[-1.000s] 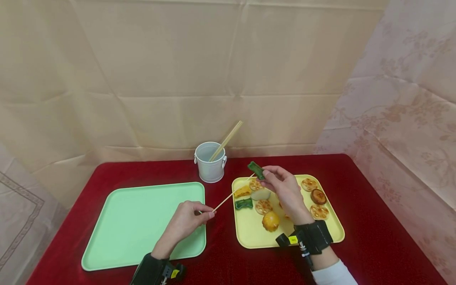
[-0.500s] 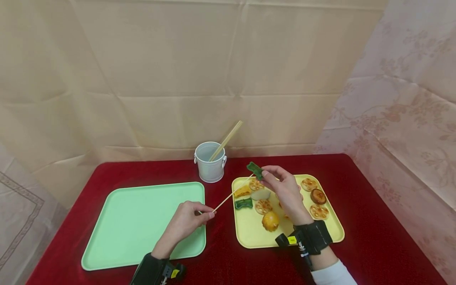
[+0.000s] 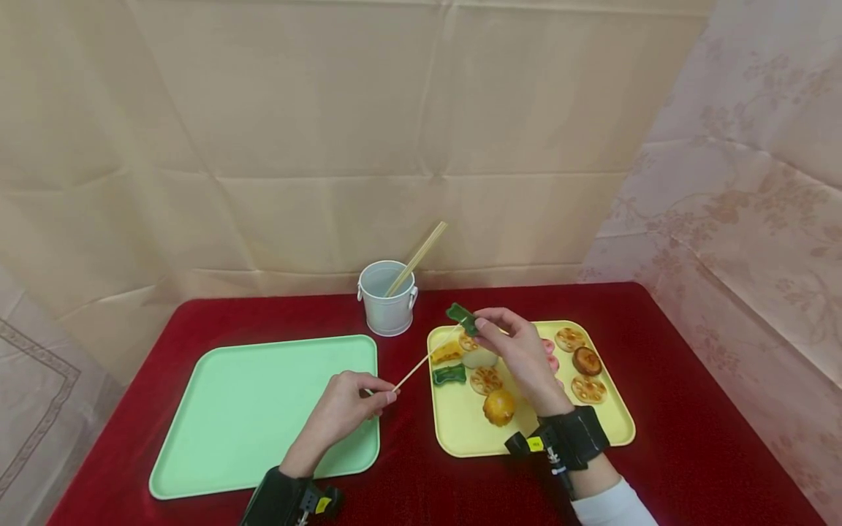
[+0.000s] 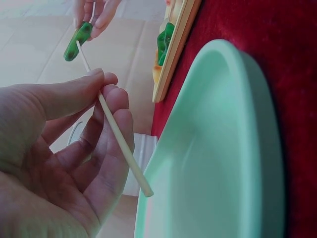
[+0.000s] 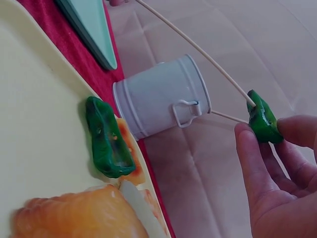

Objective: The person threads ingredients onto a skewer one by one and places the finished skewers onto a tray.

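My left hand point(image 3: 345, 409) pinches a thin bamboo skewer point(image 3: 414, 372) between thumb and fingertips near its blunt end, above the right edge of the green tray. The skewer slants up to the right. Over the back of the yellow tray my right hand point(image 3: 520, 354) pinches a green pepper piece point(image 5: 263, 119) between thumb and fingers. In the right wrist view the skewer's far end meets a hole in that pepper piece; how deep it sits cannot be seen. A similar pepper piece point(image 3: 450, 375) lies on the yellow tray below.
A white bucket point(image 3: 388, 314) holding several skewers point(image 3: 418, 256) stands behind, between the trays. The green tray point(image 3: 263, 416) is at left. On the yellow tray point(image 3: 460, 438) lie lotus root slices point(image 3: 588, 389), a mushroom point(image 3: 587, 361) and a corn piece point(image 3: 499, 407).
My right hand has moved slightly left with the pepper piece, along the skewer toward my left hand. Pink pieces now show beside the right hand. My left hand keeps still.
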Tool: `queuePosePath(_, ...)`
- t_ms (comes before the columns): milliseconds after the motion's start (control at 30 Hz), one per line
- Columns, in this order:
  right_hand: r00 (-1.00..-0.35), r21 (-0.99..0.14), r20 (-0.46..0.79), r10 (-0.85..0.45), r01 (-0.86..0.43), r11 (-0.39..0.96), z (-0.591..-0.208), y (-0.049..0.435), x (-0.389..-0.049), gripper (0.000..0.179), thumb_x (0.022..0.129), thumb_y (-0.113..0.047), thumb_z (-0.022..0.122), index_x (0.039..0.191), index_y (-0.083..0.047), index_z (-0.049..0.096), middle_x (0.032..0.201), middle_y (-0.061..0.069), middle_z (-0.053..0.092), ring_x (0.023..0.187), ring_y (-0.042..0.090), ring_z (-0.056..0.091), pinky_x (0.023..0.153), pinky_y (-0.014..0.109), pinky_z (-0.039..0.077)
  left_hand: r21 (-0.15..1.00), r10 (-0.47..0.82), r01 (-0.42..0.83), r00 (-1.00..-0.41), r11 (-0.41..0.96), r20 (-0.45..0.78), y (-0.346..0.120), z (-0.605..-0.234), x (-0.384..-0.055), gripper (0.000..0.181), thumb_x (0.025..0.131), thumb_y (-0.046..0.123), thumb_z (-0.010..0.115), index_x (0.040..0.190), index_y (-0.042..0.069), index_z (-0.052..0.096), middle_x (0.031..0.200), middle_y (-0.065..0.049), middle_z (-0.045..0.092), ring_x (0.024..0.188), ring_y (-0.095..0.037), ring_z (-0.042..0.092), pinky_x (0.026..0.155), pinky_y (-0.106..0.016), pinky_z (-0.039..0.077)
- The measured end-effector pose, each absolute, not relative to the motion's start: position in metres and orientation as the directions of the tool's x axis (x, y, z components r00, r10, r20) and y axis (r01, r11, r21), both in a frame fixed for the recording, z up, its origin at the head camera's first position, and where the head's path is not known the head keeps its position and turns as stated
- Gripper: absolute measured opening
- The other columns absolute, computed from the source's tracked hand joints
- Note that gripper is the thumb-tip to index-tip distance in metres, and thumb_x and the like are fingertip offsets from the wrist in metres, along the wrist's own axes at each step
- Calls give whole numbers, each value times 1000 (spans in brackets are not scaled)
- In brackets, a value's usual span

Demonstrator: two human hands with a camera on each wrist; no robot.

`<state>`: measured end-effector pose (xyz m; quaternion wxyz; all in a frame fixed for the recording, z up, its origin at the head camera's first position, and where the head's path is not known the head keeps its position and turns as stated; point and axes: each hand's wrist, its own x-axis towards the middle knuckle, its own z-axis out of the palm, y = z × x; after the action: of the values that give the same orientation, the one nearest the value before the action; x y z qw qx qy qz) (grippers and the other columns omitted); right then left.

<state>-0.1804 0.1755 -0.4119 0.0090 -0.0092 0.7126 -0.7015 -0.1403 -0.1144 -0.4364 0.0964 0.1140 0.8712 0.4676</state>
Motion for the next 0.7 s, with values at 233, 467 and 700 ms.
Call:
queuePosePath(233, -998, -1000, 1, -62, 0, -17, -413, 170, -179, 30, 103, -15, 66, 125, 5, 63, 116, 18, 67, 106, 38, 71, 94, 37, 57, 846, 295, 113, -954, 522, -55, -113, -438, -139, 10, 91, 11, 80, 99, 6, 82, 75, -1, 71, 61, -12, 62, 58, -26, 51)
queuePosePath(467, -997, -1000, -6, -83, 6, -2, -414, 167, -176, 32, 102, -19, 68, 125, 4, 64, 118, 18, 66, 105, 33, 72, 92, 36, 58, 876, 297, 120, -954, 467, -28, -109, -440, -137, 8, 90, 11, 80, 95, 4, 82, 72, 0, 70, 61, -11, 63, 57, -23, 52)
queuePosePath(700, -995, -1000, -8, -103, 5, 26, -416, 162, -176, 31, 102, -18, 67, 125, 4, 64, 117, 18, 67, 105, 34, 72, 91, 33, 58, 898, 278, 111, -960, 426, -13, -106, -443, -137, 7, 91, 10, 79, 89, 4, 79, 71, 0, 70, 62, -12, 65, 58, -25, 55)
